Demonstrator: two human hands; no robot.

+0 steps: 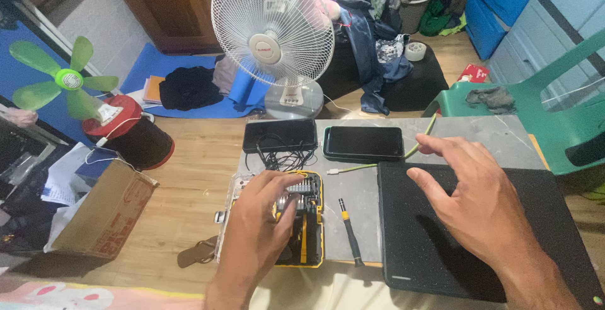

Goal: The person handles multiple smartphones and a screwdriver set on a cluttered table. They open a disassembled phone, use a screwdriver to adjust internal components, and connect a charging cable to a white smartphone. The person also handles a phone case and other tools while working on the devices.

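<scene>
Right hand (469,190) hovers open, fingers spread, over my black mat (466,234) at lower right, holding nothing. Left hand (261,212) lies on the yellow bit case (309,222) at lower centre, fingertips curled on a bit; can't tell if it's gripped. I'd pull straight up so neighbouring bits stay seated. Two phones (364,142) sit above; tangled cable (283,155) and loose screwdriver (348,231) crowd the case.
</scene>
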